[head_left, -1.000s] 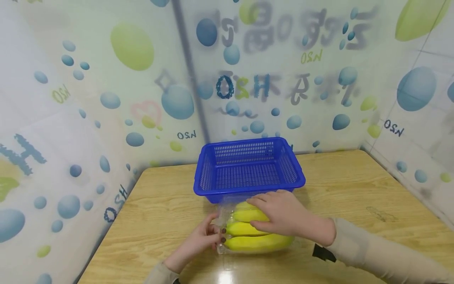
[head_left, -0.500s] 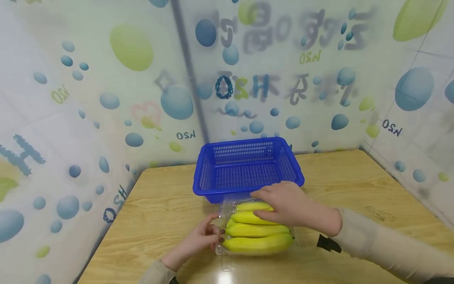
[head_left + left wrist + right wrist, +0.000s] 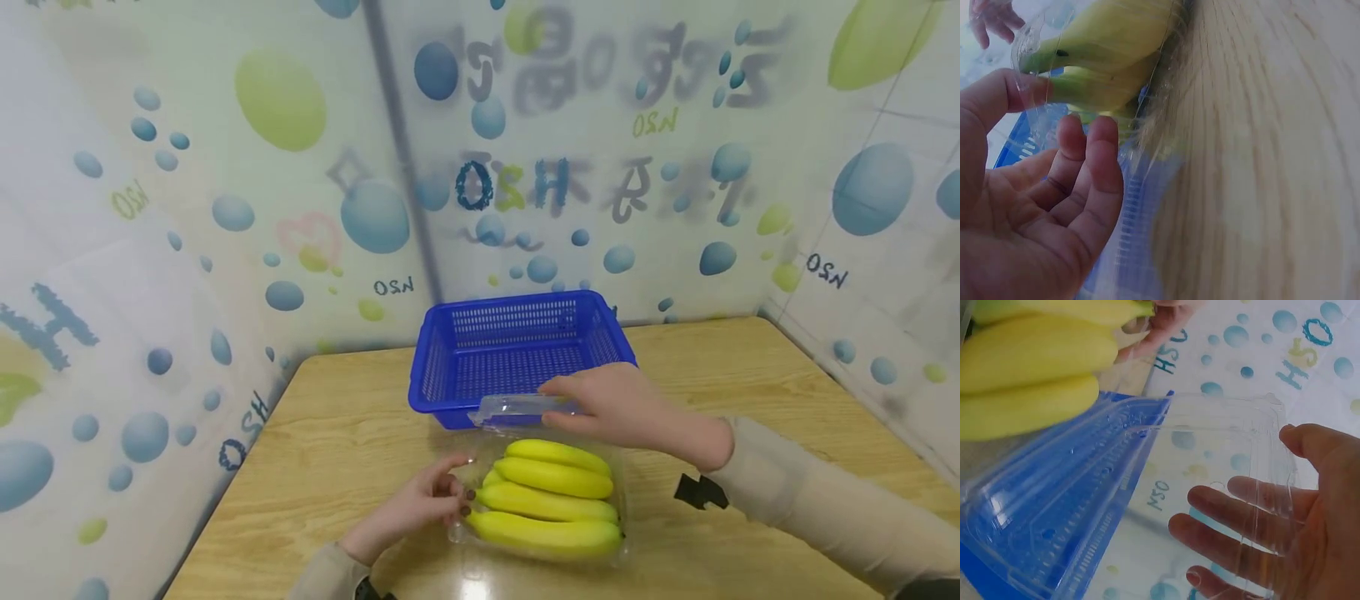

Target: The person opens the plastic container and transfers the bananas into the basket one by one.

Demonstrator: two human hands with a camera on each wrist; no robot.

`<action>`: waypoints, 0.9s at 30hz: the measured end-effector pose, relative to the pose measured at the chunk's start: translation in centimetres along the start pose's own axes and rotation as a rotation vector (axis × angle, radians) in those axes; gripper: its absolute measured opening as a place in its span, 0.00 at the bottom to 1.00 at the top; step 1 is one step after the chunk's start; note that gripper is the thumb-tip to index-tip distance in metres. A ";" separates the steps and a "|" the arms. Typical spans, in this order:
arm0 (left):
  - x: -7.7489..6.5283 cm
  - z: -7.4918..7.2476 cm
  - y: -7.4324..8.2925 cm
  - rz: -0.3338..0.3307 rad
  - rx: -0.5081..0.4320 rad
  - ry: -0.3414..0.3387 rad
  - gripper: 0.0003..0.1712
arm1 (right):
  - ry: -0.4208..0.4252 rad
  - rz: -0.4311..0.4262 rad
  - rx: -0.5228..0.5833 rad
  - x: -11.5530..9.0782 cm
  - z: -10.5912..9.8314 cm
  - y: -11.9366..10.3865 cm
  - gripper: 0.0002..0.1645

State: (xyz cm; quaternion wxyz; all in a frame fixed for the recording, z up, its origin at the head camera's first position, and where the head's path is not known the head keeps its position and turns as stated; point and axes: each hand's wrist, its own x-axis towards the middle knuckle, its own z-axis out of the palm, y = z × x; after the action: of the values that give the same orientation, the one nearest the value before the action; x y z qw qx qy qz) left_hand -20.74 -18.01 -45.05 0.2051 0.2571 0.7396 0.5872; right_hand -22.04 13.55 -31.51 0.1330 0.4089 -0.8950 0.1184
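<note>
Several yellow bananas (image 3: 551, 500) lie side by side in a clear plastic clamshell container (image 3: 487, 546) on the table. My left hand (image 3: 427, 504) is at the container's left edge, gripping it with bent fingers; in the left wrist view the thumb shows through the plastic beside the banana stems (image 3: 1054, 59). My right hand (image 3: 622, 408) holds the container's lid (image 3: 517, 406) tilted up, in front of the basket. Seen from the right wrist, the thumb is at the lid's edge and the fingers (image 3: 1229, 506) spread behind the clear plastic.
A blue perforated basket (image 3: 423, 358) stands right behind the container, with nothing inside. The wooden table (image 3: 750, 417) runs back to a patterned sheet (image 3: 315, 208) hung behind and at both sides.
My right hand has moved up and away from the bananas, swinging the lid open so they lie uncovered. The container has shifted slightly towards me, and my left hand stays at its edge.
</note>
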 end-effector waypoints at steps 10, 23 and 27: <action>0.2 -0.7 -0.8 0.029 -0.047 -0.075 0.37 | -0.079 0.116 0.229 -0.3 -1.2 2.2 0.21; 0.1 -1.0 -0.8 -0.030 -0.006 -0.067 0.24 | -0.182 0.339 0.553 -1.6 -1.9 4.8 0.24; 0.1 -1.1 -0.8 -0.055 0.014 -0.047 0.19 | -0.183 0.368 0.625 -2.5 -1.7 5.7 0.23</action>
State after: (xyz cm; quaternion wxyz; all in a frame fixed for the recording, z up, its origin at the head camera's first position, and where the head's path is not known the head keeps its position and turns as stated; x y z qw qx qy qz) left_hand -21.58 -18.95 -45.55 0.2365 0.2517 0.7456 0.5699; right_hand -24.62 19.48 -31.34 -0.1025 0.2709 -0.8824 0.3708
